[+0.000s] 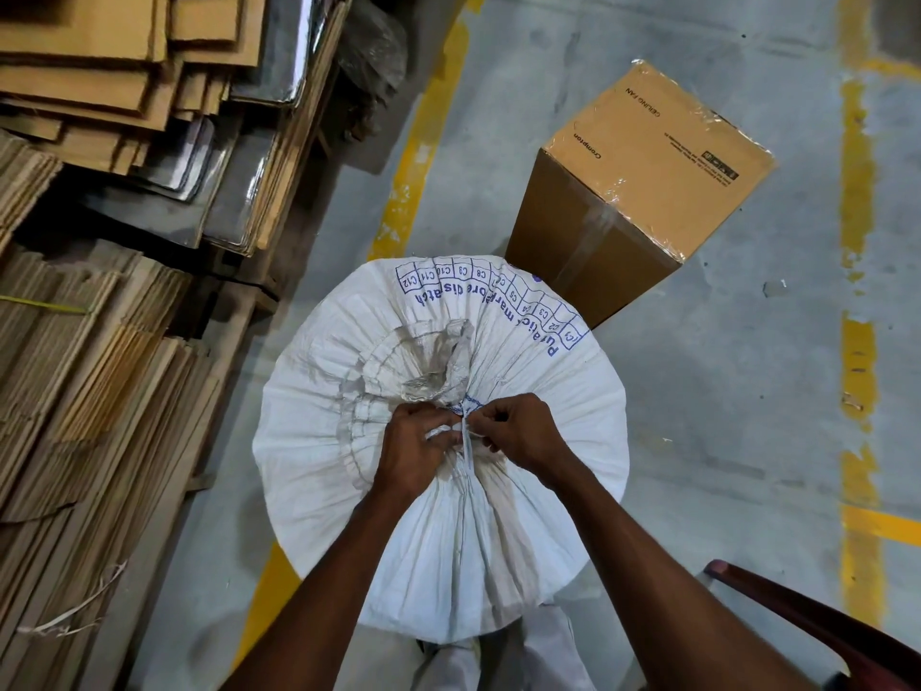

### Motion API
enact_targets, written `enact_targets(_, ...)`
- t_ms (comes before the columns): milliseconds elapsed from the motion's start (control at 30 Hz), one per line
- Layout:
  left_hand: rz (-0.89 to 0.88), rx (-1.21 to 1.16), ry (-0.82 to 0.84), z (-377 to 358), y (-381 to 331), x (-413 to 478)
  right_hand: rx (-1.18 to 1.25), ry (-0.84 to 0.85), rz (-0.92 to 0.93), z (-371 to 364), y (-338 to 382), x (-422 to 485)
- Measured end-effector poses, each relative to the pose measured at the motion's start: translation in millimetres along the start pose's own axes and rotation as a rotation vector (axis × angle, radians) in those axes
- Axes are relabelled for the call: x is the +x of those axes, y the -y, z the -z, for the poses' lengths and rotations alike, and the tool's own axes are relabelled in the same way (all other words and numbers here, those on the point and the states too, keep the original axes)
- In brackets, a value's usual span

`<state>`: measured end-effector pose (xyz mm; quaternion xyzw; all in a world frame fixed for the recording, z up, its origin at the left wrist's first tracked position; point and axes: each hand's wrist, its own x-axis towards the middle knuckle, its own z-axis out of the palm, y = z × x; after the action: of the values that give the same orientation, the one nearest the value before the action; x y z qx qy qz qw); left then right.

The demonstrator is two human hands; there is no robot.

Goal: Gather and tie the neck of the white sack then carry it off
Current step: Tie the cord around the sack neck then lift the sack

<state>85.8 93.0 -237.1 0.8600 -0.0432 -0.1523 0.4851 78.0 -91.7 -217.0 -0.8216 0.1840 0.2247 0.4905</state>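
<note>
A full white woven sack (523,491) with blue print stands upright on the floor below me. Its top is bunched into a crumpled neck (443,371) near the middle. A thin white tie strip (466,438) hangs down from the gathered neck between my hands. My left hand (416,446) grips the bunched fabric and one end of the strip just below the neck. My right hand (518,431) pinches the strip from the right side, fingers closed on it. Both hands rest against the sack top.
Stacks of flattened cardboard (99,241) and plastic-wrapped sheets fill the left side. A taped brown carton (643,192) stands just beyond the sack. Yellow floor lines (423,137) run along the grey concrete. A dark red chair edge (817,625) juts in at lower right.
</note>
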Motion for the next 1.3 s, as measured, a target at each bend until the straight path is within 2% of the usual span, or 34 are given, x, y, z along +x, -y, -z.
enact_targets(100, -0.003, -0.024, 0.0, 3, -5, 0, -0.041, 0.086, 0.038, 1, 8, 11)
enact_targets(167, -0.03, -0.011, 0.001, 4, -5, 1, 0.007, 0.067, 0.001, -2, 9, 14)
enact_targets(300, -0.05, 0.089, 0.038, -3, -6, -2, 0.088, -0.006, -0.169, -11, 9, 7)
enact_targets(367, -0.072, 0.154, 0.085, -5, 3, -6, 0.228, 0.031, -0.285, -19, 7, -2)
enact_targets(433, -0.08, 0.14, 0.139, 0, 16, -3, 0.343, -0.026, -0.36, -26, 4, -6)
enact_targets(533, -0.101, 0.182, 0.169, 15, 23, 10, 0.347, -0.12, -0.359, -31, -3, -5)
enact_targets(633, -0.201, 0.326, 0.216, 21, 15, 21, 0.513, -0.159, -0.409, -31, -4, -5)
enact_targets(800, -0.215, 0.417, 0.198, 26, 12, 40, 0.601, -0.085, -0.384, -28, -5, -3)
enact_targets(933, -0.296, 0.622, 0.166, 26, 1, 48, 0.672, -0.012, -0.392, -20, -7, -4)
enact_targets(1100, -0.112, 0.485, 0.173, 11, -9, 33, 0.632, 0.022, -0.37, -17, -1, -2)
enact_targets(1200, -0.242, 0.408, 0.126, 1, 2, 17, 0.625, 0.02, -0.35, -19, -6, 1)
enact_targets(1300, -0.267, 0.308, 0.128, 3, 16, 13, 0.621, 0.009, -0.339, -21, -12, 2)
